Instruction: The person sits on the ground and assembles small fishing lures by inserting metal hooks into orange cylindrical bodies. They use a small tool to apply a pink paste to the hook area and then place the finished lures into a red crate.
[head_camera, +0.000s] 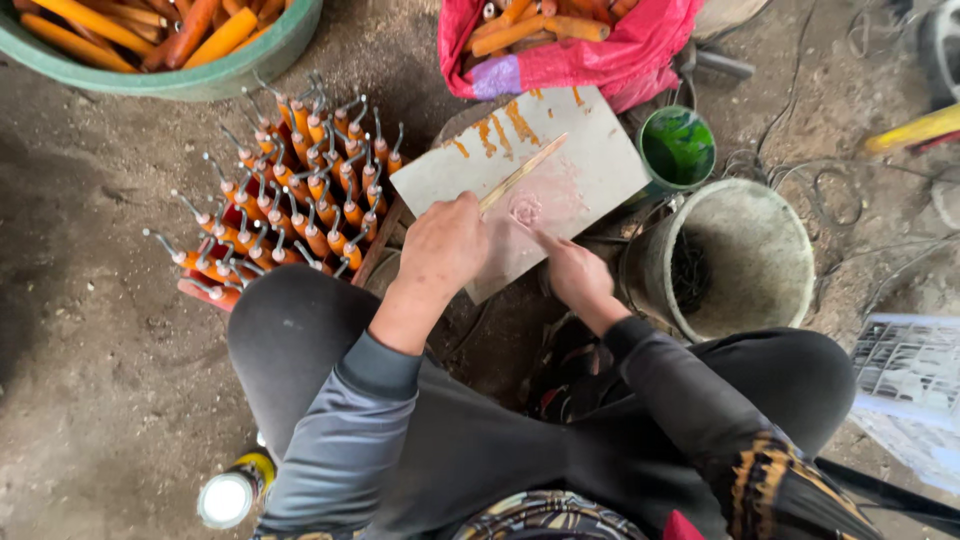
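At frame centre, the left hand (443, 245) is fisted, knuckles up; the right hand (577, 272) beside it points one finger forward.

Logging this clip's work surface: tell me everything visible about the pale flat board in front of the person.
The pale grey flat rectangular board looks like thin sheet material, lying tilted as a work surface between the red crate of orange hooked pieces and the grey bucket. Orange smears mark its far edge and a pinkish round stain its middle. The left hand holds a thin wooden stick across it; the right hand has a finger pressed by the stain.
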